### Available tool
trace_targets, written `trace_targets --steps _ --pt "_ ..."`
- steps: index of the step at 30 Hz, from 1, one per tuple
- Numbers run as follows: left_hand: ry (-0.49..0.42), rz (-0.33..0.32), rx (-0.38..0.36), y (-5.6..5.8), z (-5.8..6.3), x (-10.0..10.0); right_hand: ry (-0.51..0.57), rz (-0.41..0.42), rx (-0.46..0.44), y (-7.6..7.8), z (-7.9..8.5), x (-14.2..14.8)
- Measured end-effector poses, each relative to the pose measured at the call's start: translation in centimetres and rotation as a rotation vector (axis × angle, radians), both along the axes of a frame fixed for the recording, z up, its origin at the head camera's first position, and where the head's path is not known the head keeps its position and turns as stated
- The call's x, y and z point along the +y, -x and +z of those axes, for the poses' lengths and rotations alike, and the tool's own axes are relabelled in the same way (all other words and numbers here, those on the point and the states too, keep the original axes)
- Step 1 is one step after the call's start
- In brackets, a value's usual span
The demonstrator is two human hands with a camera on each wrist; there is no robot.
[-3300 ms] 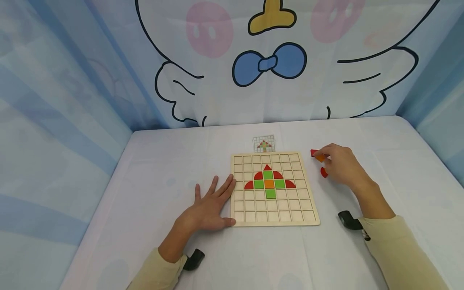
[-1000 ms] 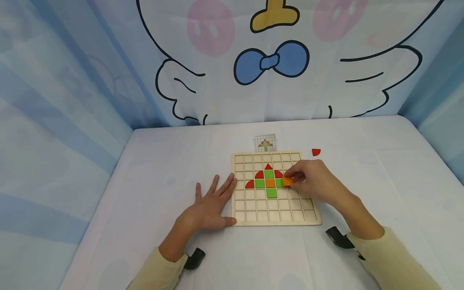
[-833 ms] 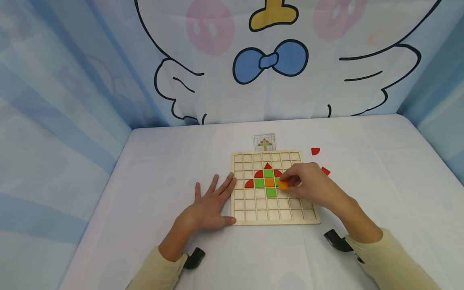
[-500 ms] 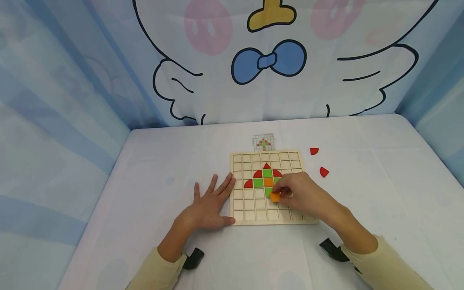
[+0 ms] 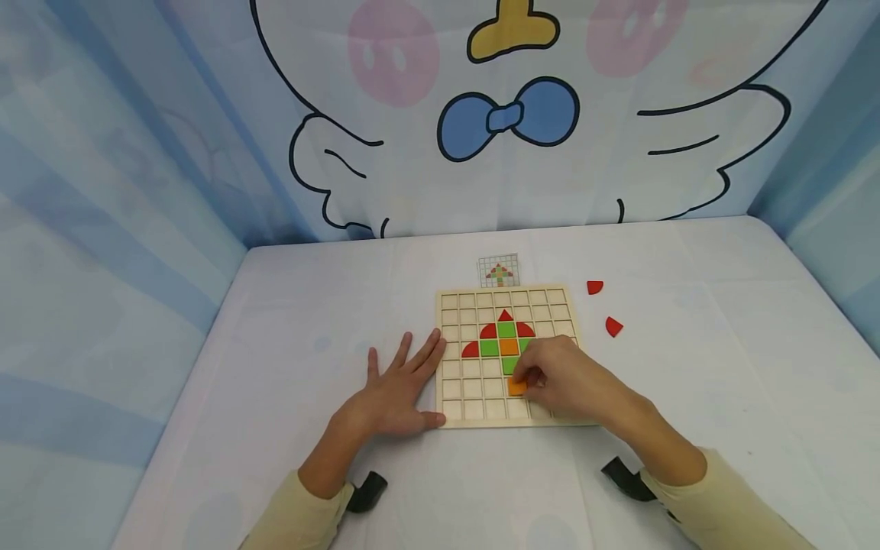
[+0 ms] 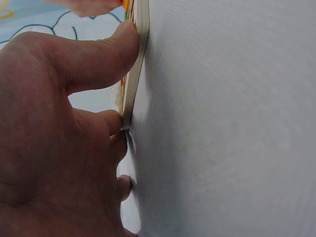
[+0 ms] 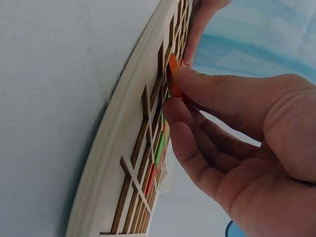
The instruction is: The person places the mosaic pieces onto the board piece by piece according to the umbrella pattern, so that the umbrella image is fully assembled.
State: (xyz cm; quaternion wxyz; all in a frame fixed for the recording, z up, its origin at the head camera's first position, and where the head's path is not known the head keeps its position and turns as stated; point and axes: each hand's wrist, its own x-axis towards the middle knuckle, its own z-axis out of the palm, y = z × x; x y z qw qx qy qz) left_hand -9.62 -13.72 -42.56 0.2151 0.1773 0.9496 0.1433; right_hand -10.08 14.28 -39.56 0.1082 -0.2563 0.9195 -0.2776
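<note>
My right hand (image 5: 574,382) pinches an orange square tile (image 5: 516,387) between thumb and fingers, just below the lowest green tile (image 5: 511,366) on the wooden grid board (image 5: 456,411). In the right wrist view the orange tile (image 7: 174,76) is tilted against the grid, partly hidden by the thumb. Fingers spread, my left hand (image 5: 392,397) lies at the board's left edge, its thumb and fingertips touching the rim (image 6: 140,44). Green, red and orange tiles (image 5: 509,347) form a tree-like pattern on the board; my right hand covers its right end.
Two red quarter-round tiles (image 5: 594,287) lie on the white table (image 5: 309,305) to the right of the board. A small printed pattern card (image 5: 499,270) lies behind the board's far edge. A cartoon cloth (image 5: 509,191) hangs beyond the table.
My right hand has picked up the orange tile from the table at the right and carried it left over the board, then down below the lowest green tile. The left hand stays put.
</note>
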Motion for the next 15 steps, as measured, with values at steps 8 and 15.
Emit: trace_targets --steps 8,15 --pt "-0.011 -0.005 0.000 -0.14 0.10 -0.08 -0.011 0.016 0.035 -0.09 -0.27 -0.24" --pt "-0.009 -0.003 0.007 -0.05 0.04 -0.10 -0.030 0.021 0.062 -0.07 -0.42 -0.45"
